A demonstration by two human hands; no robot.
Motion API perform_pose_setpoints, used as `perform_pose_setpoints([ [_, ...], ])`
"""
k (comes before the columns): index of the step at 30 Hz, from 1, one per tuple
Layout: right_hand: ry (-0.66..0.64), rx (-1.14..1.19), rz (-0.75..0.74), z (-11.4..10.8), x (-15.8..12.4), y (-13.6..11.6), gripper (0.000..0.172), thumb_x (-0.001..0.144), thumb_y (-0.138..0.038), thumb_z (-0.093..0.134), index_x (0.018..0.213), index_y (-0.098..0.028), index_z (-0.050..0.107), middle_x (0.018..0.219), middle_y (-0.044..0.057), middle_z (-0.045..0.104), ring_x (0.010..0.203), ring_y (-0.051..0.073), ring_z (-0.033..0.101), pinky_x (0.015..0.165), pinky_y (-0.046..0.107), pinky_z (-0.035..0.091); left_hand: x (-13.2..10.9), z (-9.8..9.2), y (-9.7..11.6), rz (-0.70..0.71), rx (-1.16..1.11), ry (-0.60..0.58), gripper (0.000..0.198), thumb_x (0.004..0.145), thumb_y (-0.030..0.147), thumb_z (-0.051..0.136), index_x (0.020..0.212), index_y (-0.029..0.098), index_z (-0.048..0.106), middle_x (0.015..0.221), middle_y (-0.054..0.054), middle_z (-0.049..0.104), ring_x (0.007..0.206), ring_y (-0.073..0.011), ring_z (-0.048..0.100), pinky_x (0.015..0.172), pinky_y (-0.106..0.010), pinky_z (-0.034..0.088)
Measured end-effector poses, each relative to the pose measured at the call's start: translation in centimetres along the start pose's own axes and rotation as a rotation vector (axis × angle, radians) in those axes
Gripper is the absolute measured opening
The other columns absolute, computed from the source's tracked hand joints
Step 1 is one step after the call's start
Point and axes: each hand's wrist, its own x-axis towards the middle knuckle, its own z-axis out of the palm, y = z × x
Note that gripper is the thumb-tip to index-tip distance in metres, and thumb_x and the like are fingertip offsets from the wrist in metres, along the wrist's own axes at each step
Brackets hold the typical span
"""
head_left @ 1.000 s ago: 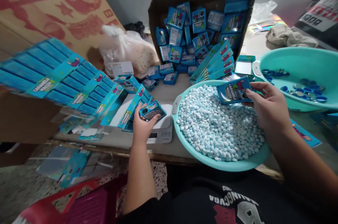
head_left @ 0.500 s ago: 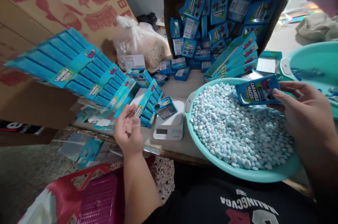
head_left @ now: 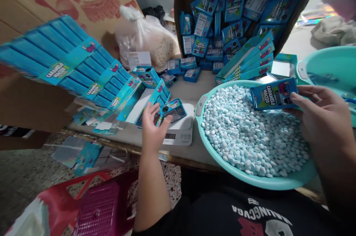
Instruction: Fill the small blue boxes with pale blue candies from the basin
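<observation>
My right hand [head_left: 324, 115] grips the right end of a blue candy box [head_left: 274, 94] marked "Caramelo Macizo", held above a turquoise basin [head_left: 198, 115]. Pale blue and white candies [head_left: 256, 139] fill that basin. My left hand [head_left: 155, 125], fingers apart, is in front of a display tray [head_left: 161, 93] with several small blue boxes in it. Just right of its fingertips, another small candy box [head_left: 175, 110] lies tilted on a white kitchen scale [head_left: 185, 136]. The left hand covers part of the tray and the scale's left side; whether it touches the tray I cannot tell.
Stacked filled display trays [head_left: 69, 62] lean at the left. A large carton [head_left: 178, 17] of blue boxes lies on its side at the back, beside a plastic bag [head_left: 155, 39]. Another turquoise basin [head_left: 311, 62] is at right. A red plastic chair [head_left: 58, 200] stands below the table edge.
My left hand has moved right, from the display tray's near left side to the scale's left edge. My right hand still holds the candy box over the candies, almost unmoved.
</observation>
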Motion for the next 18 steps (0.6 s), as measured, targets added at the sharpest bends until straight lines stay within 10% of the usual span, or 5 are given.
perform_pose_setpoints([
  [4,-0.017,0.0,-0.006,-0.1,0.0,0.0,0.04,0.056,-0.032,0.09,0.092,-0.021,0.075,0.092,0.001,0.07,0.074,0.012,0.067,0.055,0.022,0.055,0.3,2.2,-0.2,0.058,0.326,-0.007,0.06,0.077,0.033,0.084,0.132,0.016,0.064,0.123,-0.016,0.07,0.113,-0.0308,0.068,0.101,-0.047,0.055],
  [7,-0.031,-0.001,0.001,-0.1,-0.1,0.1,0.038,0.06,-0.035,0.089,0.092,-0.02,0.074,0.092,0.001,0.07,0.073,0.011,0.068,0.055,0.02,0.056,0.9,3.1,1.7,0.527,0.46,0.082,0.038,0.084,0.024,0.077,0.12,0.016,0.071,0.106,-0.012,0.07,0.102,-0.0259,0.068,0.094,-0.041,0.057],
  [11,-0.066,0.0,-0.008,-0.1,-0.1,0.2,0.037,0.066,-0.036,0.088,0.095,-0.02,0.073,0.092,0.0,0.07,0.075,0.01,0.068,0.056,0.018,0.057,1.8,3.9,5.5,1.044,0.52,-0.107,0.046,0.088,0.01,0.067,0.133,0.018,0.065,0.112,-0.012,0.068,0.109,-0.025,0.061,0.1,-0.042,0.054],
  [18,-0.069,-0.02,0.004,-0.1,-0.3,-0.1,0.036,0.067,-0.036,0.087,0.094,-0.019,0.073,0.083,0.0,0.07,0.071,0.01,0.068,0.055,0.016,0.056,3.6,5.2,9.6,1.262,0.639,-0.336,0.04,0.092,0.006,0.064,0.127,0.023,0.07,0.113,-0.005,0.073,0.107,-0.0241,0.06,0.093,-0.042,0.055],
])
